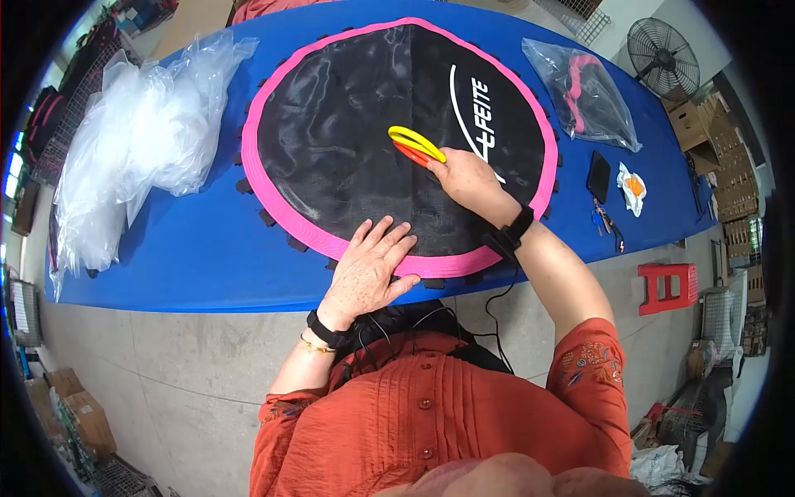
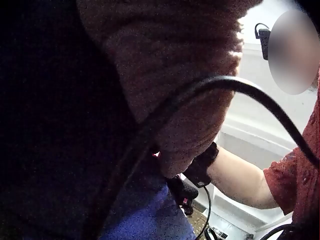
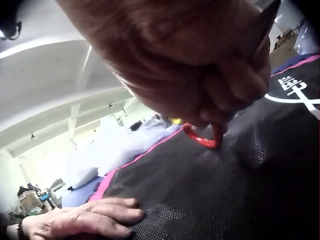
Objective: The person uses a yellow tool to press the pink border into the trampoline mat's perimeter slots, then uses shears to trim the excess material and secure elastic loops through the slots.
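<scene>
A round black mesh trampoline mat (image 1: 331, 157) with a pink border and black loops round its edge lies flat on the blue table. My right hand (image 1: 472, 180) grips a pair of scissors (image 1: 420, 150) over the mat, right of its middle. Their yellow and red handle loops stick out in front of the fingers. In the right wrist view a red loop (image 3: 206, 143) shows below the fist, and a dark pointed blade (image 3: 267, 27) behind it. My left hand (image 1: 364, 273) rests with fingers spread on the mat's near edge, across the pink border. The left wrist view is mostly dark.
Clear plastic bags (image 1: 166, 124) are heaped at the table's left. On the right are a clear bag (image 1: 609, 103) with a pink strip inside, a black phone (image 1: 598, 176), keys (image 1: 611, 228) and an orange item on white wrapping (image 1: 633, 186). A red stool (image 1: 667, 288) stands beyond.
</scene>
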### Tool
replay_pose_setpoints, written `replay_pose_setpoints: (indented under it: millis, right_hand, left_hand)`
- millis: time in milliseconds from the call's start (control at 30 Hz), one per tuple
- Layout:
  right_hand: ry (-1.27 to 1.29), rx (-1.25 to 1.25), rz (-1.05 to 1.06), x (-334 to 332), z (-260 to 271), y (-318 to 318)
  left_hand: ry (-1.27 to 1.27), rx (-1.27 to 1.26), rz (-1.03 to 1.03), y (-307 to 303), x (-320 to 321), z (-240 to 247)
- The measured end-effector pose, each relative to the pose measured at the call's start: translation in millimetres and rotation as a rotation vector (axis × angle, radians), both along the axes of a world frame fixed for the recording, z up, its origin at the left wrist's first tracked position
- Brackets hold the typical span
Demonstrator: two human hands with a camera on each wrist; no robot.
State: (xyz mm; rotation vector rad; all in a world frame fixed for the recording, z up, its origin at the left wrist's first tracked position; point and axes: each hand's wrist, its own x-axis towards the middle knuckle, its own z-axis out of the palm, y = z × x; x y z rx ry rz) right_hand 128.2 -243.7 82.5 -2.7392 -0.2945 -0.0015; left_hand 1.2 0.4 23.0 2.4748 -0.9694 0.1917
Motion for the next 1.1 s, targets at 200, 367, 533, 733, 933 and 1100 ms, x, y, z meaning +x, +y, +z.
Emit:
replay_pose_setpoints:
  millis: [200,367,533,733,933,1100]
  right_hand:
    - [0.055,-0.030,0.017,-9.4,3.9,-2.1]
    - [0.038,-0.017,-0.011,-7.7,-3.0,0.4]
    - [0.023,0.002,-0.002,-8.0,0.1,2.8]
    - [-0.012,-0.051,0.001,-14.7,-5.2,2.3]
    - [-0.083,-0.035,0.013,-6.9,-10.2,3.9]
    - [-0.014,-0.056,-0.036,-20.8,-1.8,6.1]
  left_hand:
    - [0.005,-0.008,0.006,0.3,0.0,1.4]
    - [0.010,-0.001,0.001,-0.5,-0.5,1.8]
    - [0.004,-0.005,0.008,0.0,-0.5,0.8]
    - [0.005,-0.005,0.008,0.3,-0.3,-0.3]
    - [0.000,-0.017,0.004,0.2,-0.6,0.8]
    - [0.005,-0.019,0.003,0.3,-1.1,1.8]
